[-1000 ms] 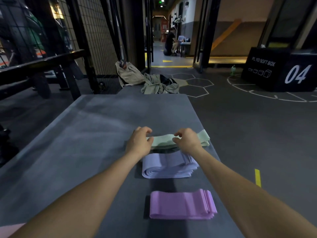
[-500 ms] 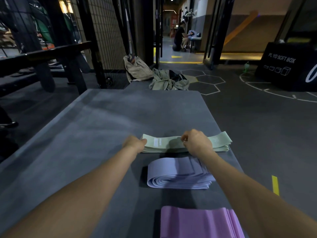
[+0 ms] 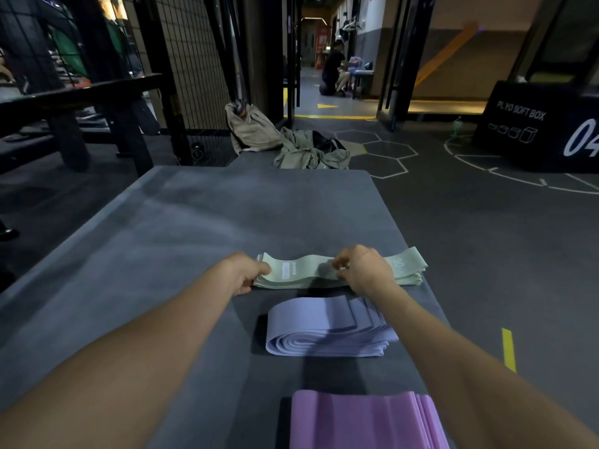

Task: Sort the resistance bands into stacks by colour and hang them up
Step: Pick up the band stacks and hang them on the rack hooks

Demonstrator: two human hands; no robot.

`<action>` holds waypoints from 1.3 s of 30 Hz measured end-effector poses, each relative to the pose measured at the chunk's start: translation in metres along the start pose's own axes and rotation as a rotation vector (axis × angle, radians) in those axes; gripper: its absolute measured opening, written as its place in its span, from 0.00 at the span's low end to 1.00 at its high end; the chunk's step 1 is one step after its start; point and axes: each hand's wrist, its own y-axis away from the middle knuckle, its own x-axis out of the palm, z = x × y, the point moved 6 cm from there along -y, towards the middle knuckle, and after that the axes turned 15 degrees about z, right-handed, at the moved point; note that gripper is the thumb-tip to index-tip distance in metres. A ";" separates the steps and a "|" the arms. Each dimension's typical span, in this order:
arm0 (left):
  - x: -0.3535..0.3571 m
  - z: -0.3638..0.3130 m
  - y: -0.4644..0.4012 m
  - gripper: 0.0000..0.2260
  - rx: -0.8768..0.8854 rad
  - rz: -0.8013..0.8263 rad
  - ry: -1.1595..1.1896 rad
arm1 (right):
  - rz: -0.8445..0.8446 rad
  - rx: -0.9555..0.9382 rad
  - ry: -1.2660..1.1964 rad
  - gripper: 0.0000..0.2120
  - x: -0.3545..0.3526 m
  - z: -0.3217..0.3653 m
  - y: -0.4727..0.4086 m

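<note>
- So, your left hand (image 3: 243, 273) is just left of centre frame, fingers curled round the left end of the green resistance band stack (image 3: 340, 270), thumb on top by the white label.
- Your right hand (image 3: 363, 270) sits on the same stack a bit right of the middle, fingers curled down and pinching the top bands, which ripple up between your two hands.
- That green stack lies crosswise on the grey padded platform (image 3: 194, 241), its right end sticking out past your right hand toward the platform's right edge, with a "30" printed on it.
- Just below it in frame, apart from it, is the lilac band stack (image 3: 324, 328), folded loops facing you, partly tucked under your right forearm.
- At the bottom edge is the pink band stack (image 3: 356, 419), cut off by the frame, well apart from the lilac one.
- Past the platform's far end there's a heap of beige clothing (image 3: 291, 144) on the floor, and a black plyo soft box (image 3: 544, 128) marked "04" at the right.
- A person (image 3: 334, 71) crouches in the corridor at top centre.
</note>
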 end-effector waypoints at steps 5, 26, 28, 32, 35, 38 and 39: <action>0.006 -0.006 0.007 0.06 0.014 0.085 0.123 | -0.001 0.000 -0.010 0.11 -0.001 0.000 0.000; -0.040 -0.100 0.061 0.08 0.291 -0.205 -0.117 | 0.058 -0.203 -0.846 0.06 -0.020 0.052 -0.001; -0.012 -0.112 0.058 0.12 0.325 -0.171 -0.143 | 0.114 -0.213 -1.051 0.11 -0.023 0.050 -0.003; 0.031 -0.124 0.052 0.18 0.323 -0.158 -0.258 | 0.144 -0.201 -1.311 0.13 -0.034 0.037 -0.002; 0.053 -0.125 0.046 0.18 0.328 -0.146 -0.309 | 0.134 -0.142 -1.290 0.13 -0.039 0.021 -0.006; 0.073 -0.121 0.036 0.15 0.353 -0.065 -0.343 | 0.112 -0.033 -1.147 0.18 -0.039 0.003 -0.012; 0.079 -0.118 0.033 0.15 0.354 -0.023 -0.348 | 0.104 0.003 -1.085 0.23 -0.038 -0.002 -0.016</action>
